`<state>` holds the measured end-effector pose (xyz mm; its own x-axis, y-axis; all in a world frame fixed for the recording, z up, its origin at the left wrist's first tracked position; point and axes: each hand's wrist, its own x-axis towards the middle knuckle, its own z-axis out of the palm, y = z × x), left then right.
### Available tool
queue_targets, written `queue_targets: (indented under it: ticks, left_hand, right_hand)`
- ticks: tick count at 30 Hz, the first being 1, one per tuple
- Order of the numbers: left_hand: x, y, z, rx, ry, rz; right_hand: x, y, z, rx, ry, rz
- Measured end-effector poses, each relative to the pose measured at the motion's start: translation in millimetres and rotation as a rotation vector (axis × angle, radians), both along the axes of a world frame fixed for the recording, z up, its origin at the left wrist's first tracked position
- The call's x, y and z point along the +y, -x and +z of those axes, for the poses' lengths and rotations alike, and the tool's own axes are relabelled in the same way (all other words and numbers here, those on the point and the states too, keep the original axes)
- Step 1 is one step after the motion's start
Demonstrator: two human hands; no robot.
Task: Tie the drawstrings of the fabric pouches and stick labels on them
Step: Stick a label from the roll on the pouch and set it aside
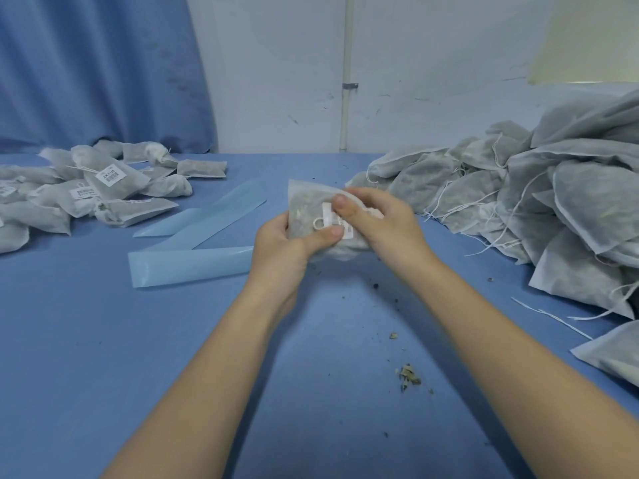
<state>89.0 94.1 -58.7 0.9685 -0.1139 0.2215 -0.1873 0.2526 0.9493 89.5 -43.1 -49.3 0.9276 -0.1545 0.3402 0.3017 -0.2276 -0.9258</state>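
I hold one grey-white fabric pouch (304, 205) above the middle of the blue table. My left hand (287, 243) grips it from below, thumb lying across its front. My right hand (380, 219) holds its right side, thumb pressing on a white label (328, 216) on the pouch face. A small loop of white drawstring (318, 223) shows between the two thumbs. The right end of the pouch is hidden under my right hand.
A big heap of pouches with loose strings (536, 202) fills the right side. Labelled pouches (103, 188) lie at the far left. Three pale blue backing strips (193, 264) lie left of my hands. Herb crumbs (408, 375) dot the blue table (173, 357).
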Motion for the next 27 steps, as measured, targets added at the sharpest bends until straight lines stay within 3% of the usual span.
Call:
queue_targets:
  ticks: [4, 7, 11, 15, 17, 22, 27]
  left_hand:
    - [5.0, -4.4, 4.1, 0.030, 0.093, 0.057]
    - [8.4, -5.5, 6.7, 0.048, 0.151, 0.091]
    - [10.0, -5.0, 12.5, 0.115, 0.443, 0.153]
    - [16.7, -7.0, 18.7, 0.093, 0.509, 0.257]
    - [24.7, -9.6, 20.8, 0.099, 0.513, 0.271]
    - [23.9, -14.2, 15.4, 0.125, 0.336, 0.303]
    - [-7.0, -0.9, 6.9, 0.079, -0.085, 0.245]
  right_hand:
    - [0.6, 6.5, -8.3, 0.137, -0.188, 0.137]
    - [14.2, 6.2, -7.7, 0.089, -0.325, 0.120]
    - [52.5, -15.4, 16.2, -0.010, -0.544, 0.138]
    - [120.2, -39.1, 48.3, 0.204, -0.315, 0.340]
    - [135.4, -42.8, 48.5, 0.164, -0.205, 0.376]
    - [124.0, -36.3, 34.2, 0.205, -0.200, 0.275]
    - [77.1, -11.8, 29.3, 0.207, -0.280, 0.142]
